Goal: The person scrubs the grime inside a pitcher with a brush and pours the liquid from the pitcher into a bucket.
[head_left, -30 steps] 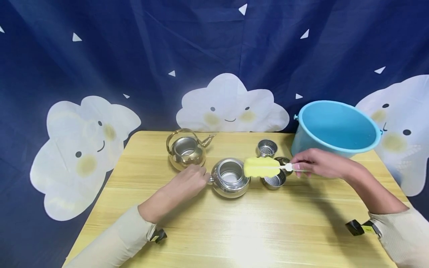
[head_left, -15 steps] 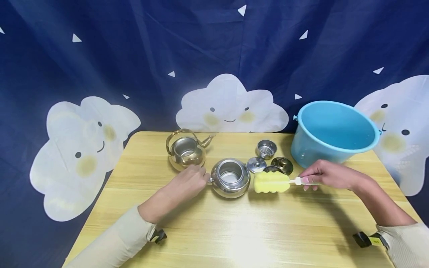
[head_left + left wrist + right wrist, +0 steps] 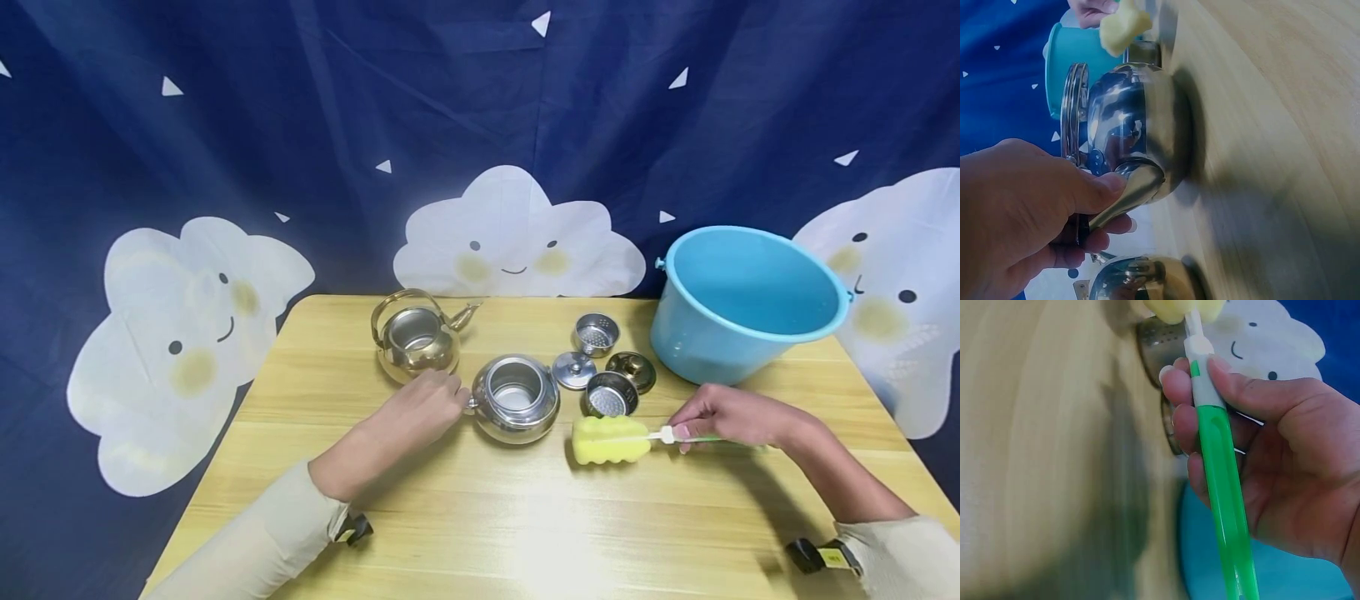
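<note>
My left hand [image 3: 426, 407] pinches the spout of a silver teapot [image 3: 516, 427] between thumb and fingers; the left wrist view shows the spout [image 3: 1138, 190] in that grip. Without a lid, the teapot stands upright on the table. In my right hand [image 3: 727, 415] is a sponge bottle brush [image 3: 611, 442], held by its green handle [image 3: 1219, 462]. The brush's yellow head is above the table, right of the teapot and apart from it. Behind the left hand stands a gold teapot [image 3: 412, 358], also lidless, with its handle raised.
A silver lid [image 3: 574, 370], a dark gold lid [image 3: 632, 367] and two strainers, one rear [image 3: 596, 335] and one front [image 3: 611, 395], lie right of the silver teapot. At the back right stands a blue bucket [image 3: 697, 333]. A dark blue curtain [image 3: 480, 100] hangs behind the table [image 3: 480, 525].
My right hand has moved the brush from beside the silver teapot's opening toward the table's front, uncovering the lids and front strainer. The left hand and both teapots have stayed in place.
</note>
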`<act>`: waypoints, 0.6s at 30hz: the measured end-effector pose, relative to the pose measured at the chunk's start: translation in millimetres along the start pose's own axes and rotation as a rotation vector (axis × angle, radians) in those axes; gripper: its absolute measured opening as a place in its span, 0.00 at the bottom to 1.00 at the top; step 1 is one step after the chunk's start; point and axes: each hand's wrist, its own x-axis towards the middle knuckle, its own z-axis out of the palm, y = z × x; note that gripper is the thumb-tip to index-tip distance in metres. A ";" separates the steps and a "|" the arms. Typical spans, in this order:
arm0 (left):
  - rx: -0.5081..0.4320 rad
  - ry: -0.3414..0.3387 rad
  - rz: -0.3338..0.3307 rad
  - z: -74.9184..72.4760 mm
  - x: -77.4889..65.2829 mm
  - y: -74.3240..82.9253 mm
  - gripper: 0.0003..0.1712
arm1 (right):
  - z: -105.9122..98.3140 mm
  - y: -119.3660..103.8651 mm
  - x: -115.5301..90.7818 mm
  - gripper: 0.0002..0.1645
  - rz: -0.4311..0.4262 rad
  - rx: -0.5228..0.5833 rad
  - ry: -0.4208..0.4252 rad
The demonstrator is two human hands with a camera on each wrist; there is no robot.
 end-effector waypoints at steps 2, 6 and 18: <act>0.012 0.001 0.000 -0.2 0.0 0.1 0.04 | 2.0 3.1 1.0 0.11 0.007 0.001 -0.006; 0.010 0.000 -0.002 1.0 0.1 0.4 0.04 | 5.9 6.6 2.7 0.10 0.030 -0.020 -0.008; -0.005 -0.022 -0.014 -0.6 -1.1 0.9 0.05 | 12.8 13.7 5.1 0.10 0.034 -0.120 0.026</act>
